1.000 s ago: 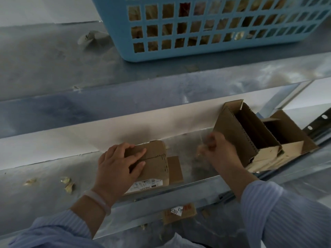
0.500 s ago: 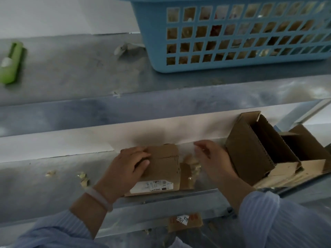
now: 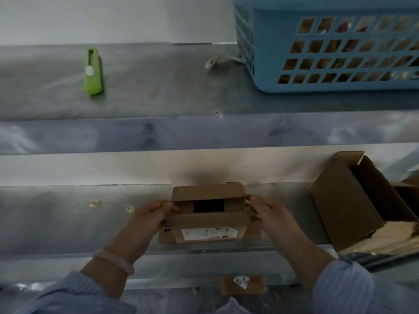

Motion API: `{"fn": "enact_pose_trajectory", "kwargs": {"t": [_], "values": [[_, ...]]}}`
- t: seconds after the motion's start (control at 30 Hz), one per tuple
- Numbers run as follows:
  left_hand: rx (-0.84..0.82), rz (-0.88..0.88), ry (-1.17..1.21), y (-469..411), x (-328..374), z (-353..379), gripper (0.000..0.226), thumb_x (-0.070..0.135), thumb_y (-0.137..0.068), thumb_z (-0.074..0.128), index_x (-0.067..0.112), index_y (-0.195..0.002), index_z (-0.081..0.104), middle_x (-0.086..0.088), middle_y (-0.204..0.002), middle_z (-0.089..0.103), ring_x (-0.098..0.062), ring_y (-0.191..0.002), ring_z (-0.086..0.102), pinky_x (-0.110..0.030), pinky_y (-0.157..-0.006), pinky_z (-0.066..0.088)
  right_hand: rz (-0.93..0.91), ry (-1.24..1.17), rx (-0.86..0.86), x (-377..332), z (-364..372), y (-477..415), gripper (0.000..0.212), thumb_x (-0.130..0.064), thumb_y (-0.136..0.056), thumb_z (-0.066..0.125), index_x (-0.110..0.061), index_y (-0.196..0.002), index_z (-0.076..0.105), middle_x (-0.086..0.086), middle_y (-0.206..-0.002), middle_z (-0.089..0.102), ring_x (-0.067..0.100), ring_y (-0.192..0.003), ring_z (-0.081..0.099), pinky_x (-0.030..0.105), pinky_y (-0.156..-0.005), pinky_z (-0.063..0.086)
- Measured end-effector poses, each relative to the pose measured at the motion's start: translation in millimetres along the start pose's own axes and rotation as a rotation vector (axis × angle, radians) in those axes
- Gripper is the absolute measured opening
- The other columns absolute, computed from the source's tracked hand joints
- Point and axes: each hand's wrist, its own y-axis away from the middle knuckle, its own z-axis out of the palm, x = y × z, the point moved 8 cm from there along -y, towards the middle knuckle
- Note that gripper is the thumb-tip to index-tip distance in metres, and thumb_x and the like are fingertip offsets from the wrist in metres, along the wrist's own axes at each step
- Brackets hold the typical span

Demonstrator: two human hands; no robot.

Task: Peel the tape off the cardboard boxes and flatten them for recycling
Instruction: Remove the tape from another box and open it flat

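Note:
A small cardboard box point(image 3: 208, 223) with a white shipping label on its near face sits on the grey metal table point(image 3: 56, 214). Its top flaps stand apart, showing a dark gap inside. My left hand point(image 3: 150, 215) grips the box's left end and my right hand point(image 3: 268, 211) grips its right end. A bigger open cardboard box point(image 3: 342, 207) lies on its side to the right, on top of flattened cardboard point(image 3: 390, 239).
A blue plastic basket point(image 3: 267, 41) holding cardboard stands on the raised shelf at the back right. A green utility knife point(image 3: 92, 72) lies on that shelf at the left. Small tape scraps point(image 3: 130, 209) dot the table. A labelled cardboard piece point(image 3: 243, 284) lies below the table edge.
My right hand came from the big box to the small box's right end. The small box went from pressed flat under my left hand to held open between both hands. The view shifted left.

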Motion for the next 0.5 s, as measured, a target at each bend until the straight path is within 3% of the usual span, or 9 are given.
{"fn": "enact_pose_trajectory", "kwargs": {"t": [0.1,0.13,0.17,0.27,0.3,0.37,0.43,0.5], "values": [[-0.156,0.082,-0.310,3,15,8,0.016,0.015,-0.089,0.064,0.018,-0.102,0.074,-0.002,-0.121,0.053,-0.014,-0.107,0.057,-0.021,-0.089,0.046,-0.056,0.235,-0.080,-11,8,-5,0.019,-0.030,-0.088,0.065,-0.024,-0.076,0.078,-0.018,-0.112,0.061,0.000,-0.099,0.058,0.017,-0.086,0.043],[-0.200,0.099,-0.434,3,17,10,0.027,0.016,-0.086,0.068,0.019,-0.113,0.069,-0.001,-0.127,0.046,-0.013,-0.112,0.052,-0.020,-0.094,0.043,-0.076,0.334,-0.101,-15,10,-6,0.009,-0.028,-0.083,0.070,-0.029,-0.080,0.078,-0.015,-0.119,0.056,0.001,-0.104,0.055,0.018,-0.091,0.041],[-0.230,0.113,-0.548,1,18,12,0.042,0.019,-0.084,0.071,0.020,-0.125,0.062,-0.001,-0.133,0.039,-0.012,-0.118,0.047,-0.020,-0.100,0.038,-0.100,0.433,-0.130,-18,13,-7,0.015,-0.026,-0.080,0.074,-0.033,-0.093,0.075,-0.011,-0.123,0.052,0.003,-0.106,0.052,0.016,-0.093,0.038],[-0.256,0.149,-0.723,-7,14,18,0.088,0.029,-0.078,0.077,0.021,-0.150,0.026,-0.004,-0.142,0.022,-0.015,-0.124,0.037,-0.014,-0.099,0.032,-0.104,0.628,-0.217,-17,22,-11,0.075,-0.036,-0.074,0.075,-0.041,-0.141,0.041,-0.005,-0.128,0.041,0.001,-0.096,0.048,-0.001,-0.079,0.033],[-0.245,0.154,-0.741,-11,12,20,0.101,0.036,-0.075,0.078,0.027,-0.152,0.013,-0.004,-0.143,0.019,-0.017,-0.125,0.035,-0.015,-0.098,0.032,-0.087,0.646,-0.241,-16,26,-11,0.092,-0.047,-0.070,0.074,-0.045,-0.147,0.024,-0.007,-0.126,0.038,0.002,-0.097,0.049,0.001,-0.079,0.035],[-0.198,0.138,-0.751,-20,7,24,0.124,0.054,-0.064,0.080,0.040,-0.148,-0.009,0.000,-0.143,0.016,-0.021,-0.125,0.034,-0.023,-0.096,0.035,-0.044,0.675,-0.234,-13,34,-14,0.112,-0.070,-0.056,0.069,-0.052,-0.146,0.006,-0.009,-0.123,0.035,0.013,-0.110,0.049,0.018,-0.086,0.041],[-0.168,0.123,-0.739,-28,4,31,0.139,0.071,-0.047,0.077,0.055,-0.133,-0.031,0.001,-0.141,0.019,-0.025,-0.126,0.036,-0.030,-0.096,0.037,-0.028,0.723,-0.123,-15,38,-17,0.118,-0.079,-0.046,0.067,-0.049,-0.142,0.007,-0.006,-0.129,0.040,0.021,-0.117,0.049,0.029,-0.084,0.041],[-0.146,0.133,-0.735,-35,2,38,0.137,0.078,-0.042,0.072,0.062,-0.115,-0.043,-0.004,-0.135,0.026,-0.028,-0.121,0.041,-0.036,-0.096,0.039,-0.040,0.757,-0.016,-20,44,-20,0.112,-0.076,-0.047,0.070,-0.043,-0.137,0.011,0.001,-0.132,0.045,0.024,-0.114,0.053,0.032,-0.080,0.044]]}}
